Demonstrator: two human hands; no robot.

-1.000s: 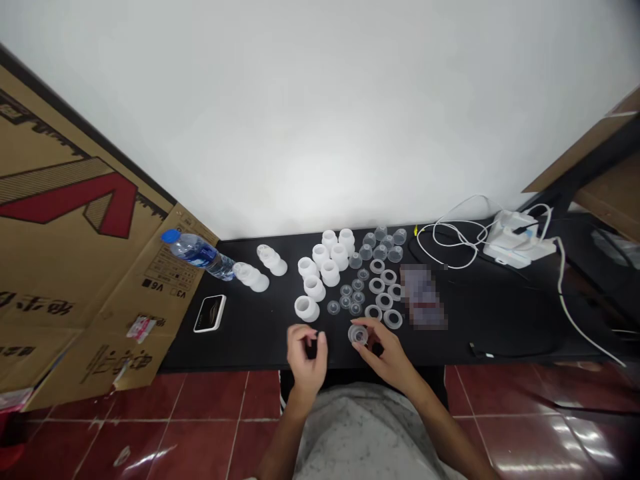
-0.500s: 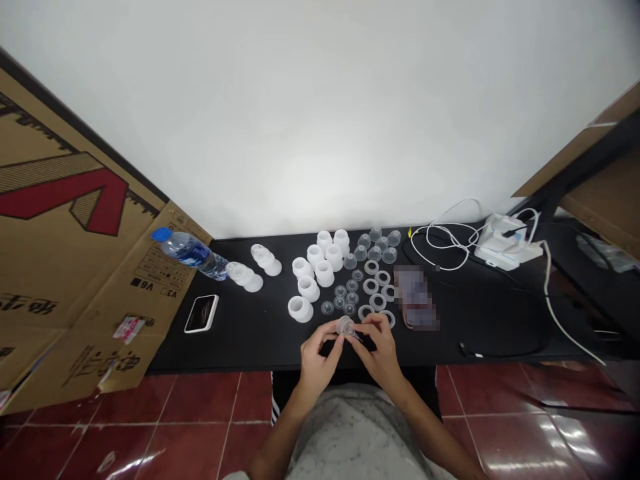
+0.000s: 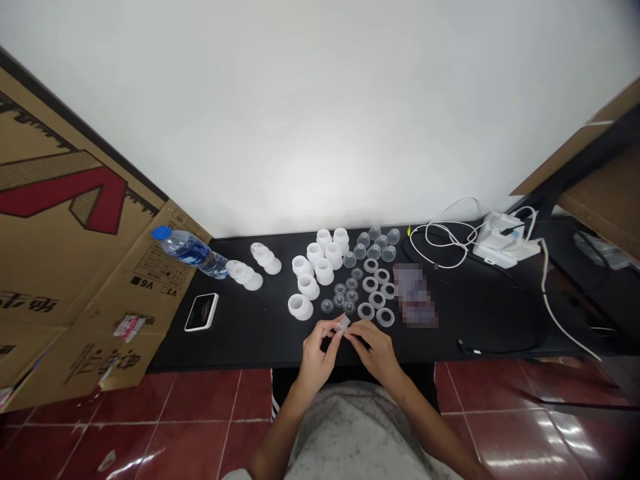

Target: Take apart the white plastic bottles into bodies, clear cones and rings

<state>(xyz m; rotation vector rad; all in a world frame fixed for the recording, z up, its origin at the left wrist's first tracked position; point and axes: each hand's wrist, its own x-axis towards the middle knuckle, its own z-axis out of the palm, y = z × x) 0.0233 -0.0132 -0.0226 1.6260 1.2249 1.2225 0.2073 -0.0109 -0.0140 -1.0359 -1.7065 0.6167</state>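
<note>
In front of my body, near the table's front edge, my left hand (image 3: 317, 352) and my right hand (image 3: 376, 349) meet fingertip to fingertip. Both pinch one small translucent plastic piece (image 3: 345, 323); the fingers cover part of it, so its exact shape is unclear. Just beyond the fingers lie several small clear disc-shaped pieces (image 3: 339, 301) with raised centres. Several translucent flat rings (image 3: 377, 299) are spread to their right. Further back stand several clear dome-shaped caps (image 3: 374, 251). Several white wide-mouthed plastic pieces (image 3: 308, 287) are grouped to the left.
Two white pieces with clear tops (image 3: 245, 275) lie at the left beside a water bottle (image 3: 193, 252) and a white device (image 3: 201, 313). A blurred phone-shaped object (image 3: 416, 297) and a white power strip (image 3: 505, 239) with cables are at right. A cardboard box (image 3: 100, 267) borders the left.
The translucent piece has turned and tilted between my fingertips. My right hand's fingers have drawn in and now point more level. The things on the table have stayed in place.
</note>
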